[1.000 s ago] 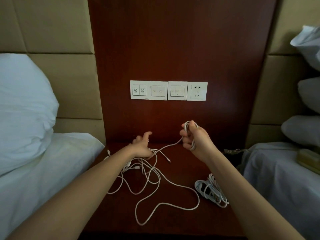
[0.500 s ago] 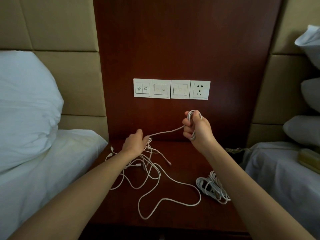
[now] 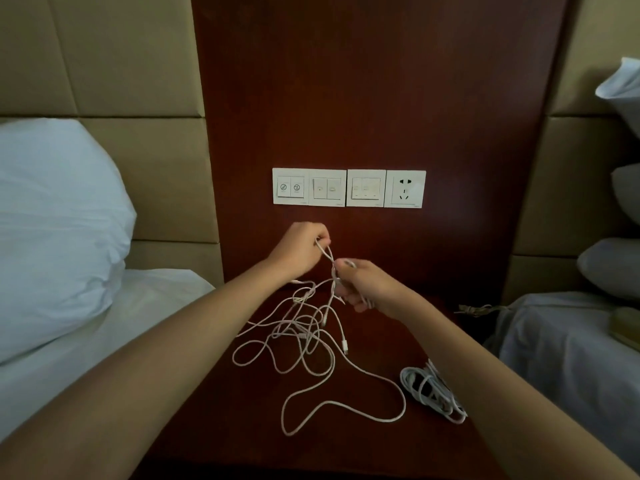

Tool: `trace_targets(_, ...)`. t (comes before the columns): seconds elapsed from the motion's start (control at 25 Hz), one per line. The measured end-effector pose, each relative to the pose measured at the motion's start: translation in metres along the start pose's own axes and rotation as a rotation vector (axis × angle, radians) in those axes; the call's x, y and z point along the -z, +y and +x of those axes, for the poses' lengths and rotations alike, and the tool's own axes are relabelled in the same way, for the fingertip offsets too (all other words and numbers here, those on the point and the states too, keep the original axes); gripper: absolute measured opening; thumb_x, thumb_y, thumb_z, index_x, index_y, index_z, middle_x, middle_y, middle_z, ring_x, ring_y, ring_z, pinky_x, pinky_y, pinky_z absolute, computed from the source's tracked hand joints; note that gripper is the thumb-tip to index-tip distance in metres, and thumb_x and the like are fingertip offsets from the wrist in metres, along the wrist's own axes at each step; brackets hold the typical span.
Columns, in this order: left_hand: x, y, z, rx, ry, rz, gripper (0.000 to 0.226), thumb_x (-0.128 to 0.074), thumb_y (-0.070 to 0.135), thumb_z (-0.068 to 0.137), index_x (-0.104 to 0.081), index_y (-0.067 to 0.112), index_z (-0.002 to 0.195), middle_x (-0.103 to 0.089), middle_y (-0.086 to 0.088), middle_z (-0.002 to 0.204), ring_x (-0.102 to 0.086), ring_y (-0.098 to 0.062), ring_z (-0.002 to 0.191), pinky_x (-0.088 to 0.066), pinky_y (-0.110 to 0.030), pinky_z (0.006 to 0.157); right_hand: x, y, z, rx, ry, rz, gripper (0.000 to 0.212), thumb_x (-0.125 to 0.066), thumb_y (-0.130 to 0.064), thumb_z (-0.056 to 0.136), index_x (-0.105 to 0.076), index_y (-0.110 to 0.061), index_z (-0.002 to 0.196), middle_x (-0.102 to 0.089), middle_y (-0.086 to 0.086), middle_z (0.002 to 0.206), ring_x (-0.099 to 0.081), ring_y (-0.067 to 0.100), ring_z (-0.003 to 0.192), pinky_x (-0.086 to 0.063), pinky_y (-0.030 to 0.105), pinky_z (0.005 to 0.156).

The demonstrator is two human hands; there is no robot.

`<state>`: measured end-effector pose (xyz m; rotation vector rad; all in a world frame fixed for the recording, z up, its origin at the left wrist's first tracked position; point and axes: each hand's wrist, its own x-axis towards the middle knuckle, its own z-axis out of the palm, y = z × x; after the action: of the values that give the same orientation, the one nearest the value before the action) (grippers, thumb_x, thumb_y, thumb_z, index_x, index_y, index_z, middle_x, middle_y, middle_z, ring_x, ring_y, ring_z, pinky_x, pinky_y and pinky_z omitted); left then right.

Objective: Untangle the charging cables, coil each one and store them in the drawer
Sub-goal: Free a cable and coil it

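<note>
Head view: the left hand [image 3: 301, 251] is raised above the back of the nightstand top [image 3: 363, 445], its fingertips pinching a loop of white cable. The right hand [image 3: 367, 289] is just beside it and slightly lower, fingers curled round several turns of the same white cable; a short strand runs between the two hands. Below them the tangled cables [image 3: 304, 337] hang down and spread in loose overlapping loops across the middle of the dark wooden surface, one plug end lying free near the centre. A coiled cable [image 3: 429, 389] lies apart at the right edge, partly under the right forearm. A switch panel [image 3: 348, 188] is on the wall behind; a pillow [image 3: 52, 230] is at left.
</note>
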<state>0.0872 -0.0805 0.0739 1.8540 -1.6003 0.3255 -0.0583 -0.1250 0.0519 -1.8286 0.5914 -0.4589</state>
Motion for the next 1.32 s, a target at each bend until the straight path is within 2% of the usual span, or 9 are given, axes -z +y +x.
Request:
trace_targets(0.12, -0.006, -0.001, -0.007, -0.047, -0.06, 0.116, 0.016, -0.045, 0.004, 0.09, -0.056, 0.01, 0.08, -0.051, -0.005, 0.087, -0.054, -0.027, 0.084, -0.041, -0.036, 0.072, -0.006, 0.003, 0.003, -0.029, -0.152, 0.09, 0.025, -0.029, -0.028, 0.103, -0.043, -0.015, 0.087, -0.046, -0.005, 0.054, -0.031, 0.003, 0.036, -0.025, 0.016, 0.036)
trace_targets(0.32, -0.012, -0.034, -0.007, 0.25, -0.029, 0.004, 0.014, -0.051, 0.023, 0.094, -0.063, 0.016, 0.094, -0.066, -0.003, 0.094, -0.061, -0.022, 0.085, -0.049, -0.035, 0.074, 0.008, 0.0, 0.007, 0.085, 0.062, 0.453, 0.03, -0.026, -0.027, 0.104, -0.035, -0.018, 0.077, -0.041, -0.004, 0.052, -0.025, 0.004, 0.035, -0.019, 0.016, 0.034)
trace_targets(0.48, -0.03, -0.048, -0.018, 0.556, -0.321, -0.209, 0.031, -0.036, 0.022, 0.101, -0.058, 0.0, 0.106, -0.061, -0.007, 0.077, -0.056, -0.016, 0.057, -0.046, -0.022, 0.046, 0.019, -0.003, 0.007, 0.125, 0.141, 0.517, 0.03, -0.025, -0.027, 0.104, -0.032, -0.018, 0.076, -0.039, -0.002, 0.054, -0.024, 0.006, 0.037, -0.019, 0.018, 0.037)
trace_targets(0.6, -0.02, -0.035, -0.004, 0.542, 0.132, -0.396, 0.028, -0.03, 0.01, 0.101, -0.055, 0.001, 0.093, -0.058, -0.003, 0.065, -0.056, -0.014, 0.055, -0.051, -0.027, 0.056, 0.02, 0.002, 0.009, 0.074, 0.196, 0.434, 0.03, -0.026, -0.029, 0.104, -0.033, -0.018, 0.077, -0.037, 0.0, 0.058, -0.025, 0.005, 0.035, -0.02, 0.017, 0.035)
trace_targets(0.72, 0.016, -0.01, 0.017, 0.246, 0.542, -0.426, 0.018, -0.037, 0.001, 0.097, -0.053, 0.008, 0.093, -0.057, -0.001, 0.076, -0.058, -0.01, 0.066, -0.048, -0.016, 0.06, 0.016, 0.004, 0.012, 0.035, 0.202, 0.339, 0.027, -0.027, -0.029, 0.104, -0.037, -0.018, 0.08, -0.039, 0.002, 0.06, -0.026, 0.006, 0.035, -0.021, 0.017, 0.035)
trace_targets(0.88, 0.027, -0.016, 0.025, 0.161, 0.287, 0.002, 0.015, -0.039, 0.002, 0.097, -0.051, 0.001, 0.106, -0.057, -0.01, 0.08, -0.059, -0.028, 0.072, -0.039, -0.036, 0.056, 0.013, 0.009, 0.013, -0.007, 0.192, 0.387, 0.03, -0.026, -0.029, 0.104, -0.035, -0.018, 0.078, -0.039, 0.001, 0.059, -0.027, 0.006, 0.035, -0.022, 0.017, 0.034)
trace_targets(1.0, 0.021, -0.029, 0.016, 0.222, 0.269, -0.157, 0.015, -0.036, 0.01, 0.1, -0.049, 0.006, 0.096, -0.054, -0.011, 0.083, -0.059, -0.031, 0.075, -0.045, -0.041, 0.061, 0.013, 0.006, 0.008, 0.005, 0.132, 0.385, 0.03, -0.026, -0.028, 0.104, -0.035, -0.017, 0.078, -0.039, 0.001, 0.057, -0.027, 0.005, 0.034, -0.023, 0.017, 0.034)
trace_targets(1.12, 0.006, -0.045, -0.001, 0.358, -0.007, -0.109, 0.019, -0.031, 0.018, 0.102, -0.042, 0.009, 0.089, -0.054, -0.011, 0.083, -0.062, -0.031, 0.076, -0.046, -0.039, 0.065, 0.013, 0.004, 0.006, 0.021, 0.146, 0.392, 0.029, -0.026, -0.028, 0.104, -0.035, -0.017, 0.078, -0.04, 0.001, 0.057, -0.028, 0.005, 0.033, -0.023, 0.017, 0.034)
trace_targets(1.32, -0.005, -0.064, -0.028, 0.63, -0.455, -0.27, 0.017, -0.033, 0.01, 0.101, -0.048, 0.004, 0.106, -0.059, -0.014, 0.09, -0.06, -0.02, 0.064, -0.054, -0.027, 0.056, 0.01, 0.013, 0.003, -0.023, 0.128, 0.406, 0.028, -0.026, -0.027, 0.104, -0.036, -0.016, 0.08, -0.041, 0.003, 0.059, -0.029, 0.006, 0.034, -0.023, 0.016, 0.034)
